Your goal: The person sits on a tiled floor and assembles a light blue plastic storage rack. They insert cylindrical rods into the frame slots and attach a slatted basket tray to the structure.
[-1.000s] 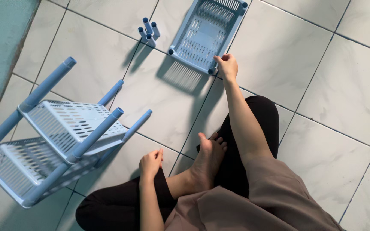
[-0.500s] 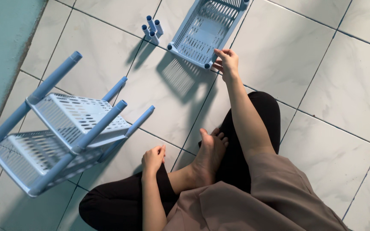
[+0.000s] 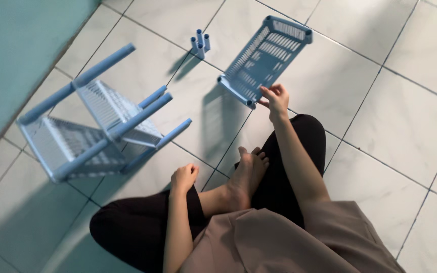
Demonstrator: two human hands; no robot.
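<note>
Head view: person seated cross-legged on a pale tiled floor (image 3: 380, 126), one bare foot (image 3: 246, 177) resting on the dark trousers. Right hand (image 3: 275, 98) reaches forward; fingers pinch the near corner of a loose blue slatted shelf tray (image 3: 266, 58), which looks tipped up off the tiles along its near edge, throwing a long shadow toward the knees. Left hand (image 3: 184, 177) rests on the left knee, fingers curled into a loose fist, holding nothing visible. Just beyond the tray's left end, three short blue tubes (image 3: 201, 43) stand upright in a tight cluster, apart from the tray. To the left, near a teal wall (image 3: 11, 55), a part-built blue rack (image 3: 97, 124) lies on its side: two slatted tiers joined by long blue posts, the post ends pointing toward the person. Judgement: the step in hand is taking up the loose tray. Next move would likely call for a firmer two-handed hold, since a one-corner pinch leaves the tray free to swing.
</note>
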